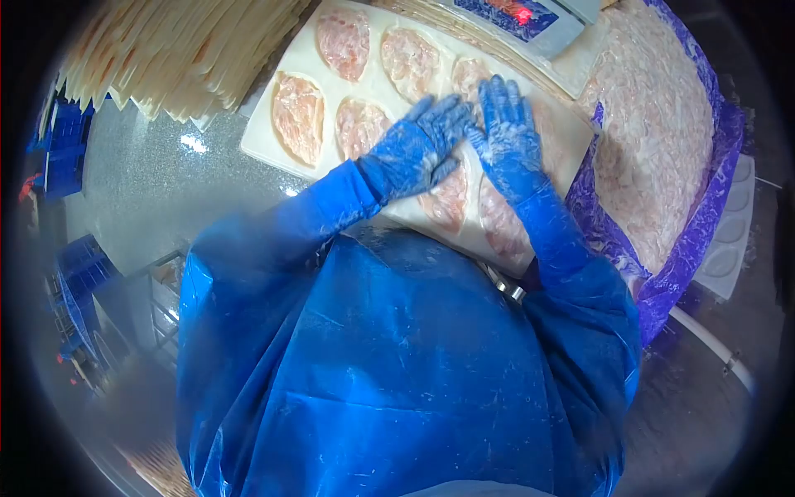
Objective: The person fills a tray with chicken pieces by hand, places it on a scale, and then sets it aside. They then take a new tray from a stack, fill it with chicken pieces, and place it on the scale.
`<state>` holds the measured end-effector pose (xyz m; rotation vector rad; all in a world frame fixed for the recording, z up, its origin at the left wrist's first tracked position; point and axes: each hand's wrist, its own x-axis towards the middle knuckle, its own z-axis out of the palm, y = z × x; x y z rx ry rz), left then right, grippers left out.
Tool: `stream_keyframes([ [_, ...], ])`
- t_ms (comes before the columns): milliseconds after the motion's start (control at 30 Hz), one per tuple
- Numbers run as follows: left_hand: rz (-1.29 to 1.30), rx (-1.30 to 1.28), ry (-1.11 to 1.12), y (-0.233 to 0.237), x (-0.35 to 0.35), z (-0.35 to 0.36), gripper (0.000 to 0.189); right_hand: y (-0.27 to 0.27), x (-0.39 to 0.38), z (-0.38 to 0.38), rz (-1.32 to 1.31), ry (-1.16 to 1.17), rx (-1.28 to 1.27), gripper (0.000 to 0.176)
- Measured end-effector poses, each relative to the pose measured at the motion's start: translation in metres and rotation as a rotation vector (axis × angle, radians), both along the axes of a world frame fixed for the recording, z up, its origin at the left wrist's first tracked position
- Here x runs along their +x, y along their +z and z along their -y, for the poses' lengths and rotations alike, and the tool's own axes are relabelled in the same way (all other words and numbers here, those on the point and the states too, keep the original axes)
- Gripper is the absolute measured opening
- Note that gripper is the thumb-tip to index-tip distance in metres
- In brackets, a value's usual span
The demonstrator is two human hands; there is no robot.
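A white mould board (325, 98) with several leaf-shaped hollows lies tilted on the work surface. Pale pink minced meat (410, 62) fills the hollows. My left hand (421, 147), in a blue glove smeared with meat, lies flat over the middle of the board, fingers stretched toward the upper right. Close beside it, my right hand (507, 137) also rests flat on the board, its fingers pointing away from me. The fingertips of my left hand come near or touch my right hand. The meat directly under both palms is hidden.
A large heap of minced meat (654, 141) on purple film (691, 269) is at the right. Stacked thin boards (178, 50) stand at the upper left. A scale with a red-lit display (522, 15) sits at the top. Another white mould (727, 236) lies far right; blue crates (83, 269) are left.
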<state>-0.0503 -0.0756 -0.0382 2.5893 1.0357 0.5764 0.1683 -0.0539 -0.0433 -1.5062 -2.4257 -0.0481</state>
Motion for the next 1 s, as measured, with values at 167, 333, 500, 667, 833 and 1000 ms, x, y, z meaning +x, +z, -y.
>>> stream_keyframes([
  [167,0.066,-0.11,0.051,0.023,-0.032,0.006,0.05,0.023,-0.029,-0.02,-0.122,0.051,0.054,0.079],
  [333,0.364,-0.216,0.233,0.024,-0.046,0.005,0.046,-0.012,-0.045,-0.044,-0.045,0.195,-0.024,0.075],
  [500,0.232,0.008,0.387,0.022,-0.069,-0.031,0.054,0.022,0.01,-0.049,-0.86,0.208,-0.373,0.071],
  [667,-0.019,0.24,0.416,-0.012,-0.029,-0.097,0.068,0.004,0.035,-0.019,0.163,0.016,-0.013,0.072],
  [833,-0.149,0.299,0.355,-0.031,-0.022,-0.117,0.078,-0.007,0.055,-0.052,-1.038,-0.153,-0.825,0.062],
  [1000,-0.161,0.284,0.37,-0.032,-0.022,-0.116,0.075,0.047,0.087,-0.041,-1.34,-0.198,-0.556,0.058],
])
